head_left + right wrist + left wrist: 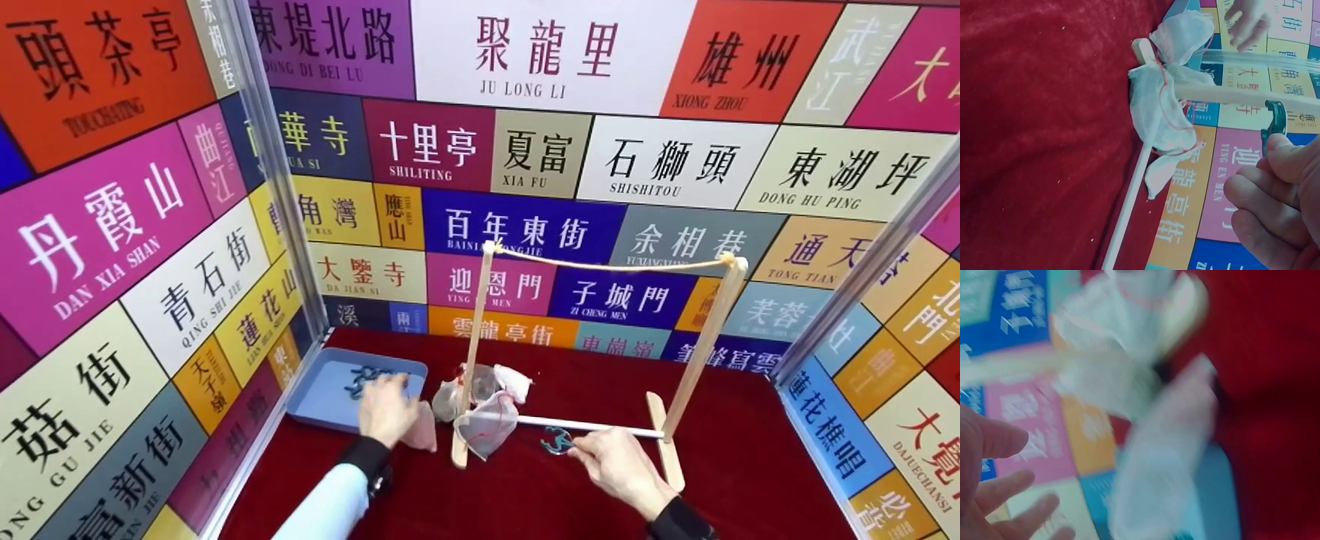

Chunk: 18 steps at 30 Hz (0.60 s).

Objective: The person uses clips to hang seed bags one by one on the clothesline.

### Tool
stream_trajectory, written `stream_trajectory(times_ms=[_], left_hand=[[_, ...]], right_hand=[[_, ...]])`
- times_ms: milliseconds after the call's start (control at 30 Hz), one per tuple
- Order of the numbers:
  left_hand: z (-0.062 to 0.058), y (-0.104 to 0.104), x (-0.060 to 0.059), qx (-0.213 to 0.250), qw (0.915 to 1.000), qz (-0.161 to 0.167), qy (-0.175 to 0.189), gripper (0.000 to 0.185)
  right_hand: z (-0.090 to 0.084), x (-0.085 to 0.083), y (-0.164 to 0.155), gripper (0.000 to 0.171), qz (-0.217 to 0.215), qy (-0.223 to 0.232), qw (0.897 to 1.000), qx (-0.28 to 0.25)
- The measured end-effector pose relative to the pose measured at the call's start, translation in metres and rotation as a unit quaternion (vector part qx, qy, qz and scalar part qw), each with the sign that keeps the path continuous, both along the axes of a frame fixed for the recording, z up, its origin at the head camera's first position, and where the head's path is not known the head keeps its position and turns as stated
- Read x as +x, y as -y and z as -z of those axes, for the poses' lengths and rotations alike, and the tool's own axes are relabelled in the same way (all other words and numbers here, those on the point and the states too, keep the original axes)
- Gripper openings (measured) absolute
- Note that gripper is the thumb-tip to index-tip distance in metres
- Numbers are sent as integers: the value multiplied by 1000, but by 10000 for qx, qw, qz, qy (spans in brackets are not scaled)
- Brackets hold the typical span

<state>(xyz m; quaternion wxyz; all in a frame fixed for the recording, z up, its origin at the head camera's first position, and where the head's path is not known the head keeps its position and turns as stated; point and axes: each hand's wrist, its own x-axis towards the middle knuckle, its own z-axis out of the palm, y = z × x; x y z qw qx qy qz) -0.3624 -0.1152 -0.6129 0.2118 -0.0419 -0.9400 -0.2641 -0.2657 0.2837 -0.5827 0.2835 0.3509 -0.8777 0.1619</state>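
Between thumb and forefinger, my right hand [624,466] pinches a small green curved clip [1276,121], held in front of the wooden frame's white lower bar [592,426]. Over at the left, my left hand [386,411] is above the blue tray [319,397], where several green clips [367,379] lie partly hidden behind it. Its fingers [1024,517] are spread and hold nothing in the left wrist view. A pale mesh bag [422,429] is beside this hand, overlapping the tray's edge. More white mesh bags [487,427] with red drawstrings bunch around the frame's left post.
The wooden frame has two uprights, the right post [709,337] and left post [478,330], with a slack cord [615,264] strung between their tops. Dark red cloth [540,499] covers the table. Printed panels [517,217] wall in the back and sides.
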Motion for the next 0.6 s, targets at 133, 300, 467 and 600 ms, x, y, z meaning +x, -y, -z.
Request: stream_trajectory(times_ms=[133, 300, 467, 600], left_hand=[[18, 21, -8, -131, 9957, -488, 780, 50], [32, 33, -10, 99, 9937, -489, 1003, 42], [28, 31, -10, 298, 9981, -154, 511, 21], [21, 29, -10, 220, 9964, -68, 817, 16]], right_hand=[[3, 3, -6, 50, 151, 124, 9998, 105], [5, 6, -11, 51, 138, 266, 9994, 145], [6, 6, -15, 46, 292, 226, 9991, 201], [3, 6, -16, 40, 390, 197, 9988, 224]])
